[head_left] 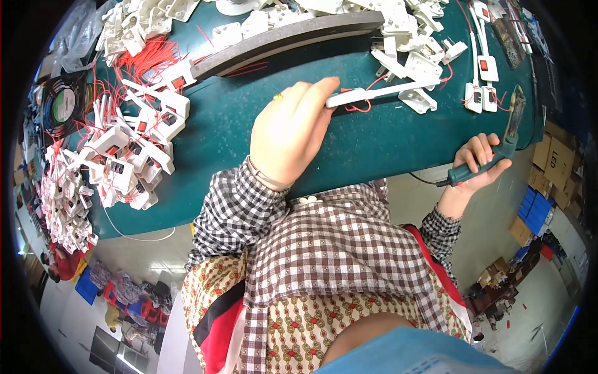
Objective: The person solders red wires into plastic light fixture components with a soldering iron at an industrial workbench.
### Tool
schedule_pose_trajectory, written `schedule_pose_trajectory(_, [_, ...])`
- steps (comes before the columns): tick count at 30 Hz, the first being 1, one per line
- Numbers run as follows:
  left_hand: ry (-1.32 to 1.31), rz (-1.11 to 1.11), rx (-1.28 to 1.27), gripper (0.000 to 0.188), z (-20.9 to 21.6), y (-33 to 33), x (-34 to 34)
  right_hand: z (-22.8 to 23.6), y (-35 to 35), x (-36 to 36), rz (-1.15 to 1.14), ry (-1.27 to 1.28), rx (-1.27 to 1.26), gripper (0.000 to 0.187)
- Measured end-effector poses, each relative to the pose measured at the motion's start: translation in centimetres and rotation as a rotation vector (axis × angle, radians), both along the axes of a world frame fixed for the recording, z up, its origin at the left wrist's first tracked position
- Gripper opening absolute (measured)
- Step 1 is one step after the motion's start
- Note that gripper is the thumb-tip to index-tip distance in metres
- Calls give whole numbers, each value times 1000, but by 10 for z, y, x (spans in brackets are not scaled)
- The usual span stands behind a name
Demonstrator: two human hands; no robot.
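My left hand (pixel 288 132) reaches over the green table top, its fingers closed round the end of a white plastic switch housing (pixel 349 97). A narrow white stem runs from this housing toward the right, and thin red wires curl from it. To the right, past the table's front edge, my right hand (pixel 478 163) is wrapped round the green handle of a soldering iron (pixel 512 128). Its metal shaft points away from me, and a dark cord leaves the handle's near end. A loose white plastic shell (pixel 417 100) lies by the stem's far end.
Heaped white switch units (pixel 134 153) with red wires cover the table's left side. A bundle of red wires (pixel 146 57) lies behind them. A dark curved bar (pixel 293 38) crosses the back, before more white shells (pixel 420 62). Several switch units (pixel 486 67) stand at right. Cartons (pixel 554 159) are stacked beyond.
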State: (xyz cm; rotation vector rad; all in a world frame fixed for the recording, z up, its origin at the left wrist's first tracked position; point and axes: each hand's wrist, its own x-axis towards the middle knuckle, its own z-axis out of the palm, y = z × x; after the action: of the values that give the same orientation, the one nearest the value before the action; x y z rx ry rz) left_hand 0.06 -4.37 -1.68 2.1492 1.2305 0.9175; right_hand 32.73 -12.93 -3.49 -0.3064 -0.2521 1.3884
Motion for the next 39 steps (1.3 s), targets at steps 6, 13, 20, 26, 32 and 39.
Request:
schedule_pose_trajectory(6, [50,-166,53,41,11,11,2,-2,0,0,4,12,29,47])
schedule_pose_trajectory(13, [-822,74,-617,24,5,-13,-3,-9,1,2,27,42,88,47])
schedule_pose_trajectory(20, [-1135,161,-572,28,8,-33,1,-11,3,8,51,45,106,46])
schedule_pose_trajectory(26, [-1158,196,-375,27,12,-43,0,-12,4,11,36,9,92,46])
schedule_pose_trajectory(32, [-1208,194,-328,28,13,-45,-4,-13,7,18,25,-18,82,46])
schedule_pose_trajectory(39, [-1247,362,-469,30,-3,-35,0,-11,9,24,26,-48,54,46])
